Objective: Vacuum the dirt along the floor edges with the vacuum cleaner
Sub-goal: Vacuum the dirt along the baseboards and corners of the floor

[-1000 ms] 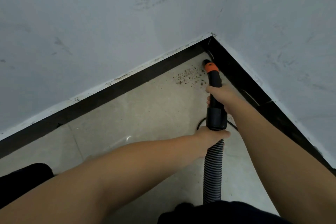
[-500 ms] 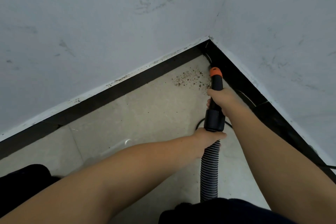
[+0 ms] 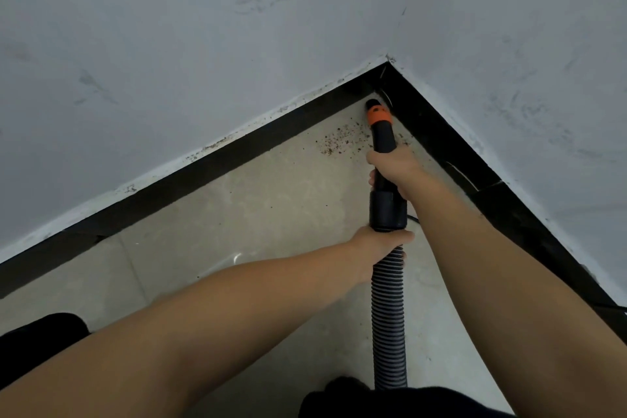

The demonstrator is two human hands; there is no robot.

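We look down into a floor corner where two pale grey scuffed walls (image 3: 169, 44) meet, each edged at its foot by a black skirting board (image 3: 217, 163). The vacuum nozzle (image 3: 382, 136), a black tube with an orange collar (image 3: 379, 117) near its tip, points away from us into that far corner, its tip close to the junction of the two skirting boards; we cannot tell whether it touches the floor. The right hand (image 3: 395, 168) grips the black tube just behind the orange collar, fingers curled round it and pressed together, thumb side toward us. The left hand (image 3: 381, 246) holds the top of the ribbed grey hose (image 3: 389, 322) directly below the thick black cuff (image 3: 387, 210), fingers wrapped round the hose; only the knuckles and a fingertip or two show. The hose runs straight back toward us and disappears behind dark clothing (image 3: 390, 402) at the near edge. A scatter of brown dirt specks (image 3: 342, 142) lies on the beige floor tile (image 3: 254, 210) just left of the nozzle, close to the corner, with a few more specks right of the tube. A thin black cable (image 3: 412, 219) curves out beside the cuff on the right.
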